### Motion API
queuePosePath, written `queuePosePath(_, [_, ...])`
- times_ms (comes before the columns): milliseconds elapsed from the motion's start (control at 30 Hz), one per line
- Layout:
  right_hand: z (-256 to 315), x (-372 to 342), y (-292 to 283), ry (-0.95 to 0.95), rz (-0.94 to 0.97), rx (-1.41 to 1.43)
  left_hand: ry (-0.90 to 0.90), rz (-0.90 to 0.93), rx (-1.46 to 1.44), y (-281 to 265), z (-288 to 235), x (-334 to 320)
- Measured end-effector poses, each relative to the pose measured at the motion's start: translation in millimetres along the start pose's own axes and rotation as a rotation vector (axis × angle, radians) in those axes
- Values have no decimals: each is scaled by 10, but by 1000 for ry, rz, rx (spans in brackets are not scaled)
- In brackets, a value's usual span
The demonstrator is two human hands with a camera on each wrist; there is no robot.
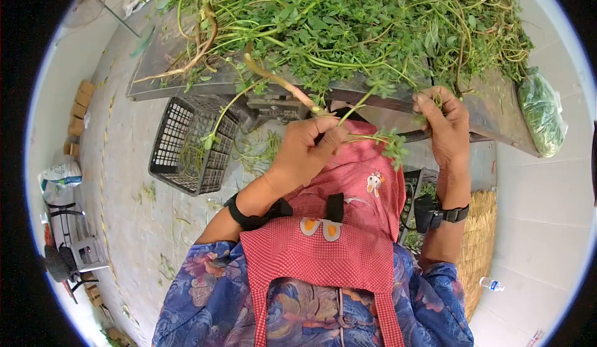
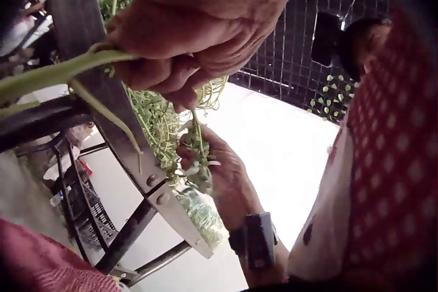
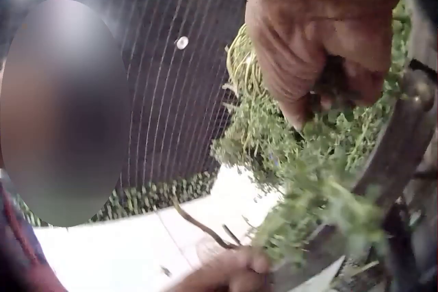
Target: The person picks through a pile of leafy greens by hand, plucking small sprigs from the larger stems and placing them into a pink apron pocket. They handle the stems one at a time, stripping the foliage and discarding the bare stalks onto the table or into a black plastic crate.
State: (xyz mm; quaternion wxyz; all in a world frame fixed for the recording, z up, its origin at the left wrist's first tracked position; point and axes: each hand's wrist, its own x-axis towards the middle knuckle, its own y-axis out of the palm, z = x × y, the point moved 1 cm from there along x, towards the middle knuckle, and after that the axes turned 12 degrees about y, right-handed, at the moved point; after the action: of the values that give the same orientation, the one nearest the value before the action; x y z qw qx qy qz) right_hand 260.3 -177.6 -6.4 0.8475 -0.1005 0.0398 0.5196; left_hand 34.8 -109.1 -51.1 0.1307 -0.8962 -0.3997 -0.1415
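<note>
The left hand point(image 1: 308, 151) pinches 1 thick, pink-brown stalk point(image 1: 286, 87) between thumb and curled fingers, above the apron point(image 1: 348, 185) and in front of the near edge of the table point(image 1: 373, 93); the part inside the grip is hidden, and thin leafy side shoots point(image 1: 373, 138) stick out around it. The right hand point(image 1: 444, 123), near the table's edge, has its thumb and fingers pressed together on 1 leafy scrap point(image 1: 438, 101), mostly covered by the fingers; in the right wrist view the leaves beneath them blur.

On the table lies 1 heap of greens point(image 1: 348, 30), cut off at the top, its stems too tangled to count. 1 plastic bag of greens point(image 1: 541, 112) sits at the table's right end. Below are 2 black crates: 1 on the left point(image 1: 214, 173) with stems inside, and 1 half hidden behind the apron. Each wrist wears 1 dark band. 1 bottle point(image 1: 491, 283) lies at lower right.
</note>
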Motion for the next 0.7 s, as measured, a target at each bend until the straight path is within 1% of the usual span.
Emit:
queuePosePath(33, [45,-40,22,-17,78,21,5,5,-3,1,7,22])
queuePosePath(67, [55,-66,25,-17,74,21,28,6,7,1,10,31])
queuePosePath(133, [66,-122,90,39,283,-39,42,-1,18,-11,0,21])
queuePosePath(167, [118,-175,124,85,284,-102,25,26,29,-23,-24,28])
queuePosePath(200, [64,-168,159,88,290,-100,7,56,41,-30,-35,28])
queuePosePath(267, [-55,-169,219,-276,370,-304,26,49,42,-21,-27,24])
queuePosePath(333, [-25,-202,247,-263,391,-324,49,48,39,-17,-21,25])
queuePosePath(400, [-18,-217,256,-317,392,-497,33,77,64,-22,-9,24])
queuePosePath(433, [-30,-218,253,-317,392,-498,34,77,64,-19,-4,28])
queuePosePath(500, [-78,-219,251,-239,397,-522,71,80,83,-11,-1,29])
queuePosePath(533, [-68,-230,256,-238,400,-523,69,77,82,-7,-11,26])
queuePosePath(600, [-49,-251,267,-146,414,-450,98,62,118,-4,-50,26])
queuePosePath(633, [-68,-246,268,-145,415,-449,96,62,119,3,-55,29])
queuePosePath(700, [-120,-221,262,-159,448,-434,195,45,172,10,-66,44])
